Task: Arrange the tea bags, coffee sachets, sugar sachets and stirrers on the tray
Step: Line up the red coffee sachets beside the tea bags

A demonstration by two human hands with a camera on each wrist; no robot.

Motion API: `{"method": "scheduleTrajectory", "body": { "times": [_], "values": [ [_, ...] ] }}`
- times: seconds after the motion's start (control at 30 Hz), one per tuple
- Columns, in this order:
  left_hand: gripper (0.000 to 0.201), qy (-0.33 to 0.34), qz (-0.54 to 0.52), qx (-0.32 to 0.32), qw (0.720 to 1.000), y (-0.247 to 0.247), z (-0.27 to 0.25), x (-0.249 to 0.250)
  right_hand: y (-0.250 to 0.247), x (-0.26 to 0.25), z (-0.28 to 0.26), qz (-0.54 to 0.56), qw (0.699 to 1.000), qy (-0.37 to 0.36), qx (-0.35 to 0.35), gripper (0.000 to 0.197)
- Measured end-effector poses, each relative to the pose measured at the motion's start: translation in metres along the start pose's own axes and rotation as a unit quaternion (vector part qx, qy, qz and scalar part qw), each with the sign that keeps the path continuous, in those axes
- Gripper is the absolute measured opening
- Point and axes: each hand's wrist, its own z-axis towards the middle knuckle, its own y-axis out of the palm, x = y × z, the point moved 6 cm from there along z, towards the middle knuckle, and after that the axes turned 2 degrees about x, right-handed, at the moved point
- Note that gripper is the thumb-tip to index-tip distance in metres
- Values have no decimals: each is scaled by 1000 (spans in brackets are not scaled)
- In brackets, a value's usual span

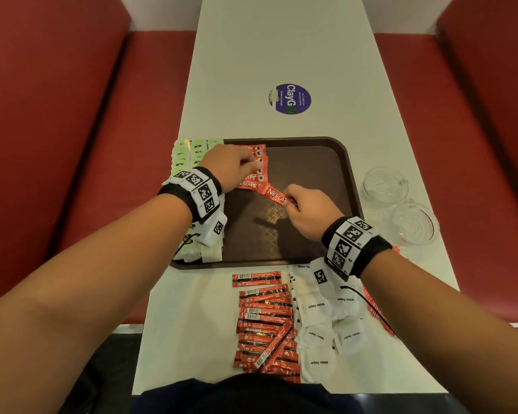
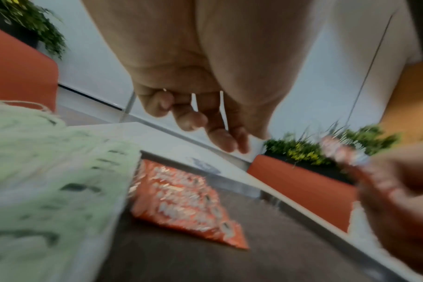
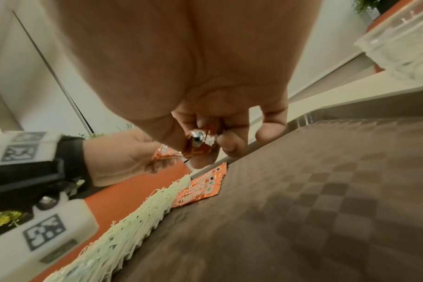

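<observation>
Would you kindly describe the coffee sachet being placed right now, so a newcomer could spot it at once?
Start at the brown tray on the white table. Red coffee sachets lie in a neat row by its left side. The one meant sits at that row's near end, pinched by the right hand; it alone lies slanted.

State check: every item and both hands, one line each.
Tray: on table, partly filled.
Tea bags: lined up along the tray's left side.
Coffee sachets on tray: overlapping column, left hand above them, fingers curled.
Held coffee sachet: pinched by right hand, above tray.
Loose coffee sachets: piled on table.
Sugar sachets: on table.
Glass cups: empty, right of tray.
</observation>
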Motion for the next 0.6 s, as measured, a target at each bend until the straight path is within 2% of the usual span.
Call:
{"method": "scheduleTrajectory", "body": {
  "times": [0.1,0.17,0.23,0.33,0.47,0.53,0.6],
  "values": [
    [23,109,-72,-39,991,-8,-20,29,0,-5,1,-4,1000,-5,2,12],
    [17,163,-48,-76,983,-4,-28,38,-1,-7,2,-8,1000,-12,5,10],
    [13,173,-10,-85,981,1,-30,36,-1,-9,3,-17,1000,-19,7,9],
    [8,127,10,-56,990,-2,-25,22,-1,-6,2,-10,1000,-12,25,25],
    [9,4,50,-32,998,-4,-16,-16,4,-3,-5,-14,1000,-7,16,50],
    [8,-20,70,-62,995,6,-14,-26,9,-5,-10,-34,999,-22,-8,50],
    [8,-24,95,-87,991,16,-13,-26,17,-12,-16,-67,995,-52,-54,37]
  ]
}}
